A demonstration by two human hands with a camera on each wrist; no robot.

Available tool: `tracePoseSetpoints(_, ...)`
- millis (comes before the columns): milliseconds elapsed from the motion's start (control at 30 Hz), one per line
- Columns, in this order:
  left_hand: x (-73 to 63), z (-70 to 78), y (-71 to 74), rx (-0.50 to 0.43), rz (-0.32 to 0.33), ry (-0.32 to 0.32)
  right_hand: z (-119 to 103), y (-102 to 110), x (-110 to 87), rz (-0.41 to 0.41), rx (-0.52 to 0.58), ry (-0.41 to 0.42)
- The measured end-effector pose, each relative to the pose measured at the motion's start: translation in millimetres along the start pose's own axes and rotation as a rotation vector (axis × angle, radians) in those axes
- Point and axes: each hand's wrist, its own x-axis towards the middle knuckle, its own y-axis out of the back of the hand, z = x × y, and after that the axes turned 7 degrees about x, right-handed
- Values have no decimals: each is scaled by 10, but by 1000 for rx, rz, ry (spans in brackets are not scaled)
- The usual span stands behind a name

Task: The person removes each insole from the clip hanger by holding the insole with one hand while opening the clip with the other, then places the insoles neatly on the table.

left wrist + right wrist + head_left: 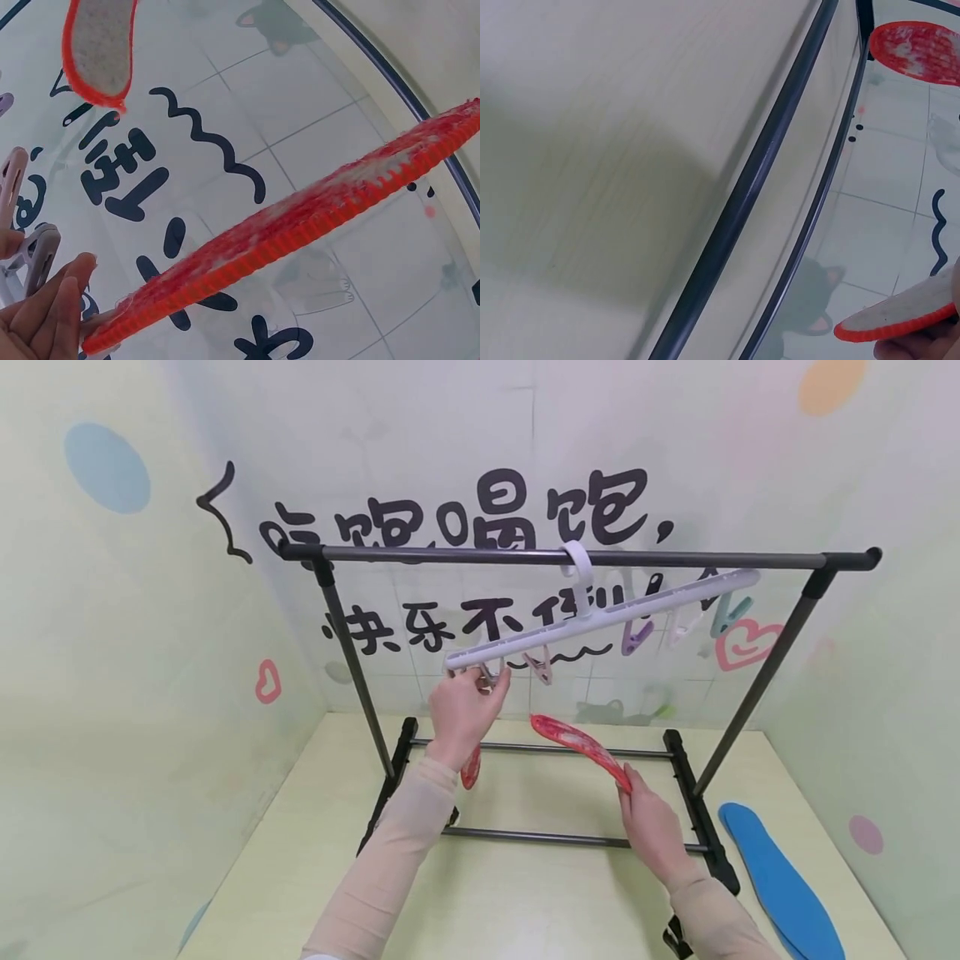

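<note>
A lilac hanger (600,618) with clothespins hooks over the top bar of a rack and tilts, its left end lower. At that low end my left hand (461,706) has its fingertips by a grey clothespin (43,259). It also holds one end of a red fuzzy insole (285,217); the exact finger contact is partly hidden. Below the hand, part of this insole shows in the head view. My right hand (651,818) grips the near end of a second red insole (577,743), held tilted below the hanger. Its pale underside shows in the right wrist view.
The rack's top bar (420,556) spans above both arms; its lower bars (540,837) run just over the table (315,860). Blue insoles (787,885) lie on the table right of the rack. Several clothespins, including a purple one (636,637), hang along the hanger.
</note>
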Motion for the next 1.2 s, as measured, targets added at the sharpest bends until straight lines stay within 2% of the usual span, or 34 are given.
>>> tracePoseSetpoints(200,-56,-26,28,-4,-27,44,77,71,-100,43,-5,24)
tracePoseSetpoints(467,-191,-63,102,-22,-2,64,185,219,-232,156,-25,82)
tracePoseSetpoints(633,-283,-74,170,-8,-5,84,241,276,-292,175,-30,61)
tracePoseSetpoints(833,-431,-86,217,-17,-41,109,345,345,-371,200,-54,34)
tracePoseSetpoints(1033,-567,-117,192,-31,-68,107,463,424,-451,199,-68,-5)
tracePoseSetpoints(1200,-640,-131,143,-4,-73,88,547,481,-510,186,-79,-35)
